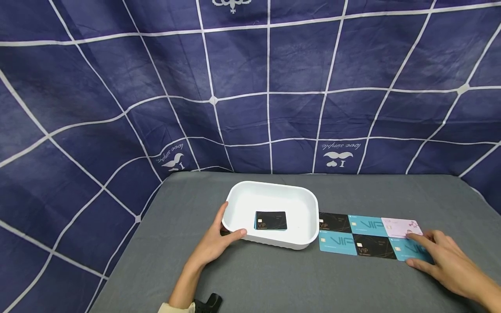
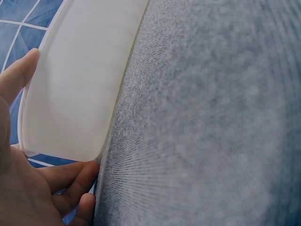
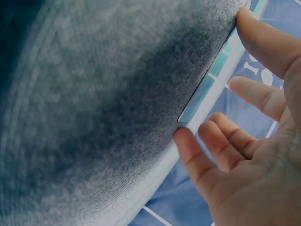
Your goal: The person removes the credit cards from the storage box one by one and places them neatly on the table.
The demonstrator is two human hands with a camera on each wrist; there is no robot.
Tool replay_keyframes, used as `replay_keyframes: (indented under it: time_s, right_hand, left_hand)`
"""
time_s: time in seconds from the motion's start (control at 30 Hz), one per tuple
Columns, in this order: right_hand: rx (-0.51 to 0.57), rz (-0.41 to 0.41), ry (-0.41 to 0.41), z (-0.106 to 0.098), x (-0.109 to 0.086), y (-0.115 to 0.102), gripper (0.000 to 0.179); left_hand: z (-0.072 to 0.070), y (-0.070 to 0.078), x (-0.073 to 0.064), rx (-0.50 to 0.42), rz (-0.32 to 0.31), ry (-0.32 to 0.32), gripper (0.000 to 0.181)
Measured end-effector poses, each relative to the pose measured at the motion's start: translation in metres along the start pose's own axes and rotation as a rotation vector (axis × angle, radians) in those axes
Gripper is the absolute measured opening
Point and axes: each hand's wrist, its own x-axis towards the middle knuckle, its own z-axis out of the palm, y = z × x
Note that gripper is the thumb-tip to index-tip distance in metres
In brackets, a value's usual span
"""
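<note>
A white plastic box (image 1: 274,243) sits on the grey cloth; inside lies a black VIP card (image 1: 271,220) with a blue edge showing under it. My left hand (image 1: 215,245) grips the box's left end, thumb on the near rim, fingers along the outer side. Right of the box, cards lie edge to edge in two rows: black (image 1: 335,222), blue (image 1: 367,225) and pink (image 1: 402,228) behind, blue (image 1: 337,242), black (image 1: 374,246) and blue (image 1: 409,249) in front. My right hand (image 1: 450,261) spreads over the right end, thumb at the front blue card's near edge, index finger at the pink card.
A grey cloth (image 1: 129,278) covers the table. Behind and to the left hangs a dark blue curtain (image 1: 242,117) with white grid lines, meeting the table's back edge. A black strap (image 1: 209,303) is on my left wrist.
</note>
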Motion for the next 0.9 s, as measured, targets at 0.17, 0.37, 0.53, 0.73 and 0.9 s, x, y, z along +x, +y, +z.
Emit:
replay_keyframes:
  time_s: [0.17,0.37,0.53,0.73,0.9]
  right_hand:
    - [0.006,-0.003,0.02,0.0014,-0.0007,-0.001,0.064]
    - [0.01,-0.014,0.059,0.0017,0.0003,-0.0021,0.065]
    - [0.016,0.004,0.077,0.0009,0.0001,-0.003,0.069]
    - [0.015,0.035,0.057,-0.0007,0.0,-0.0041,0.071]
    - [0.024,0.058,0.035,-0.0005,-0.0003,-0.0036,0.075]
  left_hand:
    - [-0.0007,0.0003,-0.0002,-0.02,0.002,0.007,0.104]
    - [-0.0014,0.0004,0.0004,-0.033,0.014,-0.002,0.105]
    - [-0.001,0.001,0.0005,-0.026,0.01,-0.004,0.105]
    - [-0.0005,0.001,0.0,-0.013,0.01,0.002,0.105]
    - [0.0003,0.0005,-0.0008,-0.008,0.01,0.001,0.104]
